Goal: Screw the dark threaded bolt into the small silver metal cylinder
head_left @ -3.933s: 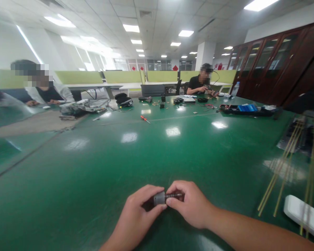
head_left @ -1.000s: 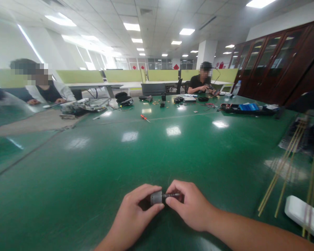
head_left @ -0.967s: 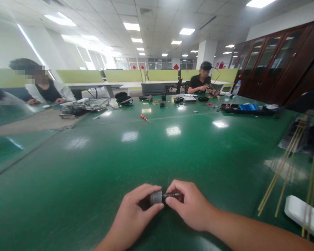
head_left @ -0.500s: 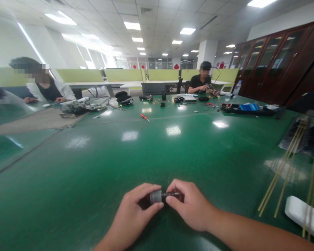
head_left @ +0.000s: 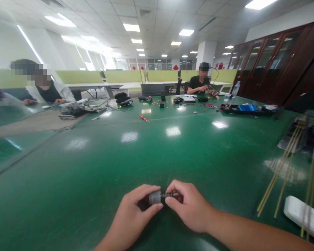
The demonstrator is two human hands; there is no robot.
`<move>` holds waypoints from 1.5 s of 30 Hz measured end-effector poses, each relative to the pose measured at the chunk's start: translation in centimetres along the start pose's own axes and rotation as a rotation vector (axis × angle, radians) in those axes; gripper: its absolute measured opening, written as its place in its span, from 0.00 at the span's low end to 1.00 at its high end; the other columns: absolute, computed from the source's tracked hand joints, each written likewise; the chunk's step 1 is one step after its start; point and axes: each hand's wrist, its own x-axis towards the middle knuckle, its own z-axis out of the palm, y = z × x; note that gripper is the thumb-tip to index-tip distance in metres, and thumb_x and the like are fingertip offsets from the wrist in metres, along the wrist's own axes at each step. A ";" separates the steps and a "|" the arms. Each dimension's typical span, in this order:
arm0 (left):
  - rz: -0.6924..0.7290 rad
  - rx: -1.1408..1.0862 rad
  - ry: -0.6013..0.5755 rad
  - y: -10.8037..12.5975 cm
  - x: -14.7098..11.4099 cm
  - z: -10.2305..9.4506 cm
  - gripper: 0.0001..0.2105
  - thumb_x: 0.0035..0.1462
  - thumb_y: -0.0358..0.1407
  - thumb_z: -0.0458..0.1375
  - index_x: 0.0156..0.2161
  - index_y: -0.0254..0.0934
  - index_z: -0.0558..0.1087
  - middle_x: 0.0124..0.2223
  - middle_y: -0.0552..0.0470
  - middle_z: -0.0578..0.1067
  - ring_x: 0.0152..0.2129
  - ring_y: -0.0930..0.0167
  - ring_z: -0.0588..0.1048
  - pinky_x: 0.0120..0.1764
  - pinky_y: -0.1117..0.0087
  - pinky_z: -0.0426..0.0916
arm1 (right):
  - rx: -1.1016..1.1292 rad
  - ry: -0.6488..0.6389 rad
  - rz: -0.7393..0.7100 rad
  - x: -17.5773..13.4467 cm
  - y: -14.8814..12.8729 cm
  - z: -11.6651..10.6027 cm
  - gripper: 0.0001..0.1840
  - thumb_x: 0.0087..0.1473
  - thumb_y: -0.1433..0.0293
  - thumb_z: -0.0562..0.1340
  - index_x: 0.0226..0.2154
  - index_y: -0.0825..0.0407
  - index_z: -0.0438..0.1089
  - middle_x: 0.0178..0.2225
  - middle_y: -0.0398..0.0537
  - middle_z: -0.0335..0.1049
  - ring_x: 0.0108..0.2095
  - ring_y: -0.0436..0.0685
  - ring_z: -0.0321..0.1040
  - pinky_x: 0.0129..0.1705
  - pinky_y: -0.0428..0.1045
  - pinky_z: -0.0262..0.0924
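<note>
Near the bottom middle, my two hands hold a grey metal cylinder with a ribbed dark shaft (head_left: 155, 197). My left hand (head_left: 136, 212) grips the wide cylinder end between thumb and fingers. On the other side, my right hand (head_left: 189, 204) pinches the thin shaft, whose pale tip pokes out between thumb and forefinger. The piece lies roughly level, with the shaft pointing right. Both hands are low over the green tabletop (head_left: 146, 157); whether they rest on it I cannot tell.
Thin yellowish rods (head_left: 282, 170) and a white case (head_left: 302, 212) lie at right. Farther off are an orange-handled screwdriver (head_left: 143, 118), a black tray with blue pieces (head_left: 247, 108) and a black pouch (head_left: 123, 100). People sit at far left and across the table.
The cylinder and both hands keep nearly the same place and grip. The whole view has shifted very slightly. Across the table, the seated person's head is a little lower.
</note>
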 end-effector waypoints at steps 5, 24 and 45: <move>-0.003 0.001 0.003 -0.1 0.0 0.0 0.12 0.53 0.39 0.66 0.44 0.48 0.78 0.41 0.56 0.78 0.38 0.69 0.76 0.43 0.72 0.68 | 0.006 0.002 -0.007 -0.1 0.0 0.0 0.03 0.55 0.69 0.61 0.33 0.51 0.69 0.25 0.39 0.65 0.27 0.49 0.61 0.30 0.45 0.52; -0.004 0.007 -0.002 0.3 0.0 -0.1 0.12 0.54 0.39 0.65 0.44 0.45 0.78 0.42 0.52 0.78 0.39 0.66 0.75 0.44 0.68 0.69 | 0.002 -0.007 -0.006 0.0 -0.1 -0.1 0.03 0.55 0.69 0.61 0.33 0.52 0.69 0.26 0.39 0.66 0.27 0.50 0.61 0.30 0.45 0.52; 0.008 0.022 -0.009 0.1 0.0 -0.2 0.11 0.54 0.40 0.65 0.44 0.46 0.77 0.42 0.54 0.78 0.39 0.67 0.76 0.43 0.70 0.69 | 0.002 -0.005 -0.011 0.0 -0.1 -0.2 0.02 0.55 0.70 0.61 0.33 0.52 0.68 0.25 0.39 0.65 0.27 0.50 0.61 0.30 0.45 0.52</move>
